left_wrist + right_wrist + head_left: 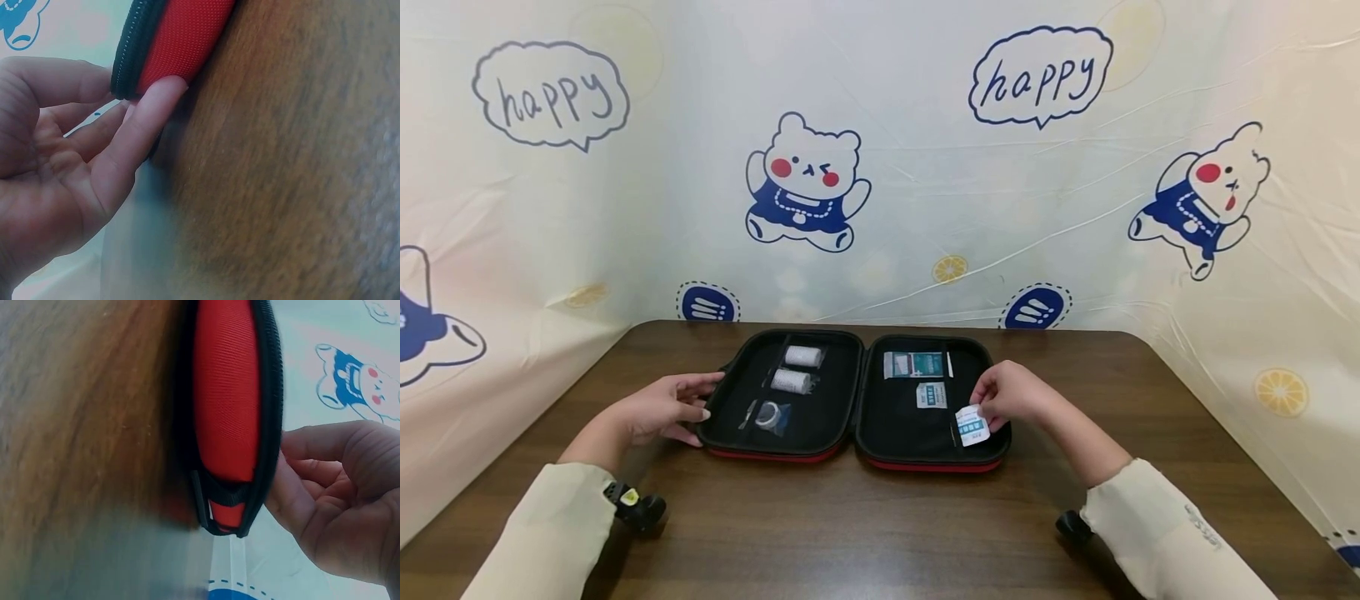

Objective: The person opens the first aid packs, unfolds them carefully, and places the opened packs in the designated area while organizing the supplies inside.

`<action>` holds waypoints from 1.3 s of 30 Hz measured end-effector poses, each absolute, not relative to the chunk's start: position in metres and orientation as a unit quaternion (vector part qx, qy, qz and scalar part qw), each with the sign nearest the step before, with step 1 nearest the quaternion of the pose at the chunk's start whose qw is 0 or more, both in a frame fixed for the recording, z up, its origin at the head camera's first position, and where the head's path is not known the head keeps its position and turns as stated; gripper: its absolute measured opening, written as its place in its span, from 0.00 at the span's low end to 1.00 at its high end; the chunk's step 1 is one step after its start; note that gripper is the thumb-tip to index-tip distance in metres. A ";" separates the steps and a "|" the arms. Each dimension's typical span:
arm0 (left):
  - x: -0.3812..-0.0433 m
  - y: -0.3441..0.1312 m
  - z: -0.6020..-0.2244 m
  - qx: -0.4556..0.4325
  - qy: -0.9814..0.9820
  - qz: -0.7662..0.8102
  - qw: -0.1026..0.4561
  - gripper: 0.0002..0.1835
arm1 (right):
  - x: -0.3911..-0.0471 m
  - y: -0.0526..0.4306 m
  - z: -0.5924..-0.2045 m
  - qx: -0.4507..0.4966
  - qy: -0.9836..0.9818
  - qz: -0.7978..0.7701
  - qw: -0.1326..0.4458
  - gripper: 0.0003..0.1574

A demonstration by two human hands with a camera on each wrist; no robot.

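A black-lined zip case (880, 417) with a red outer shell lies unfolded on the table. My left hand (666, 408) holds the left half by its outer edge; in the left wrist view the thumb (156, 106) lies against the red side and a fingertip meets the zipper rim. Over the right half, my right hand (1011, 393) pinches a small white packet with blue print (973, 426) near the lower elastic strap. The case's red side (228, 394) hides that packet in the right wrist view. A similar packet (932, 395) and a teal-and-white sachet (917, 364) sit nearby.
Two white rolls (803, 357) and a bagged roll of tape (769, 415) are in the left half, along a strap. Brown tabletop (880, 533) surrounds the case. Behind stands a printed curtain (910, 217) with cartoon bears.
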State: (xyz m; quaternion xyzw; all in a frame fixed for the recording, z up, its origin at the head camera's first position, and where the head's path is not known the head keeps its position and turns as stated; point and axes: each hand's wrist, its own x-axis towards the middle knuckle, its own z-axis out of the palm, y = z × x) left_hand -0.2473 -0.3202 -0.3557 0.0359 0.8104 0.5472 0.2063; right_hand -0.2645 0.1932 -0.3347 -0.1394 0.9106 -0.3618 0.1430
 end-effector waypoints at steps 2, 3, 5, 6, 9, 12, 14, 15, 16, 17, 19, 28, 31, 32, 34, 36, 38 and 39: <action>-0.247 -0.320 -0.355 0.035 0.811 0.547 0.206 0.40 | -0.264 0.188 -0.335 -0.140 0.924 -0.330 0.132 0.05; -0.247 -0.320 -0.355 0.035 0.811 0.547 0.206 0.40 | -0.264 0.185 -0.336 -0.141 0.931 -0.313 0.126 0.05; -0.247 -0.320 -0.354 0.035 0.811 0.547 0.205 0.40 | -0.263 0.179 -0.336 -0.142 0.940 -0.287 0.116 0.06; -0.246 -0.320 -0.354 0.034 0.810 0.547 0.206 0.40 | -0.263 0.177 -0.337 -0.142 0.943 -0.279 0.113 0.06; -0.246 -0.319 -0.354 0.030 0.810 0.548 0.206 0.40 | -0.263 0.171 -0.339 -0.142 0.942 -0.282 0.115 0.07; -0.246 -0.319 -0.355 0.032 0.810 0.547 0.208 0.40 | -0.264 0.168 -0.342 -0.129 0.932 -0.314 0.130 0.07; -0.246 -0.318 -0.355 0.032 0.810 0.547 0.209 0.40 | -0.264 0.167 -0.343 -0.116 0.924 -0.336 0.140 0.06; -0.246 -0.318 -0.355 0.032 0.810 0.547 0.210 0.40 | -0.264 0.166 -0.343 -0.111 0.921 -0.345 0.144 0.05; -0.247 -0.317 -0.355 0.034 0.810 0.547 0.210 0.40 | -0.265 0.167 -0.343 -0.106 0.917 -0.355 0.150 0.05; -0.247 -0.317 -0.355 0.030 0.809 0.548 0.209 0.40 | -0.265 0.167 -0.343 -0.101 0.912 -0.365 0.156 0.04; -0.247 -0.317 -0.354 0.032 0.810 0.548 0.209 0.40 | -0.265 0.168 -0.344 -0.094 0.902 -0.386 0.167 0.04; -0.248 -0.317 -0.354 0.035 0.810 0.547 0.209 0.40 | -0.262 0.167 -0.348 -0.103 0.875 -0.434 0.187 0.05; -0.248 -0.317 -0.355 0.033 0.810 0.547 0.209 0.40 | -0.261 0.166 -0.350 -0.110 0.879 -0.428 0.179 0.05; -0.248 -0.317 -0.355 0.033 0.810 0.547 0.209 0.40 | -0.261 0.166 -0.350 -0.111 0.881 -0.425 0.175 0.05; -0.248 -0.317 -0.356 0.037 0.811 0.545 0.209 0.40 | -0.261 0.166 -0.351 -0.112 0.885 -0.419 0.168 0.06; -0.247 -0.316 -0.355 0.037 0.811 0.546 0.209 0.40 | -0.260 0.166 -0.352 -0.110 0.887 -0.417 0.164 0.06; -0.247 -0.316 -0.355 0.037 0.810 0.546 0.209 0.40 | -0.260 0.166 -0.352 -0.106 0.886 -0.420 0.166 0.05; -0.247 -0.316 -0.355 0.037 0.810 0.547 0.209 0.40 | -0.260 0.166 -0.352 -0.103 0.884 -0.423 0.168 0.05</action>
